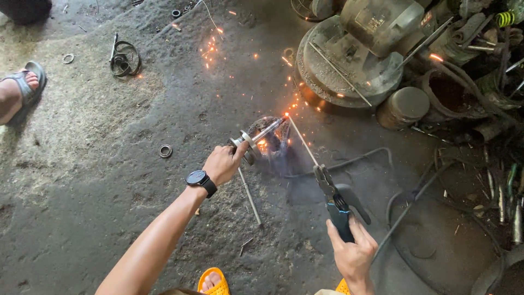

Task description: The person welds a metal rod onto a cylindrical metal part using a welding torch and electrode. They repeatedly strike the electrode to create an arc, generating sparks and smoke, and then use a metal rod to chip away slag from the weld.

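Note:
My left hand (222, 163), a dark watch on its wrist, grips the flanged end of a metal shaft part (256, 139) that rests on a round metal piece on the floor. My right hand (353, 251) grips a blue-handled welding electrode holder (334, 198). Its thin welding rod (302, 141) reaches up-left to the far end of the shaft, where a bright arc glows and orange sparks (214, 50) scatter. Bluish smoke hangs under the part. A loose thin rod (250, 196) lies on the floor below my left hand.
Heavy old machine parts and a large round casting (349, 65) pile at the upper right, with cables (404, 213) trailing over the floor. Metal rings (165, 151) and wire loops (124, 59) lie on the concrete. Another person's sandalled foot (21, 87) is at the left edge. My yellow sandal (214, 283) shows below.

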